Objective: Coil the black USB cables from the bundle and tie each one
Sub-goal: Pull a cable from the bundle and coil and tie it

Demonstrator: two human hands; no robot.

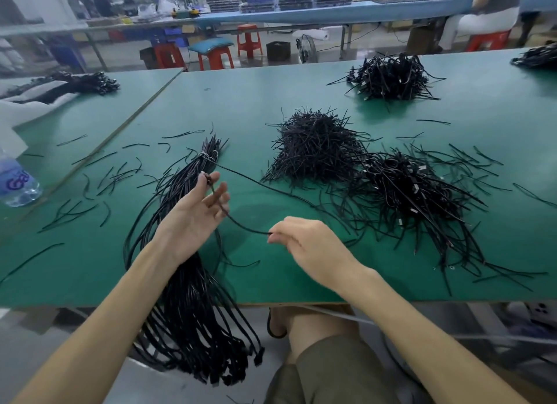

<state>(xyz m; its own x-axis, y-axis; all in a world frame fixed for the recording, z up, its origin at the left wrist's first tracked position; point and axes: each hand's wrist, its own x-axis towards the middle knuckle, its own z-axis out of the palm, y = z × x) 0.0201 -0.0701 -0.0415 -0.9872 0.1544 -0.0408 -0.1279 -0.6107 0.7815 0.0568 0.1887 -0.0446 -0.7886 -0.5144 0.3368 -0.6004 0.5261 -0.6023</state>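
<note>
Nr the front edge of the green counter [90, 268], a bundle [193, 313] of black USB cables is being shown draped over the lip, plug ends hanging below. Just above it, one cable [241, 226] is being gripped by both hands: its end is being pinched in the fingertips of the left hand [193, 213], palm up, & a further stretch is being pinched by the right hand [304, 244]. Beyond, a heap of loose ties [316, 150] & a pile of coiled cables [407, 192] are being shown mid-counter.
</note>
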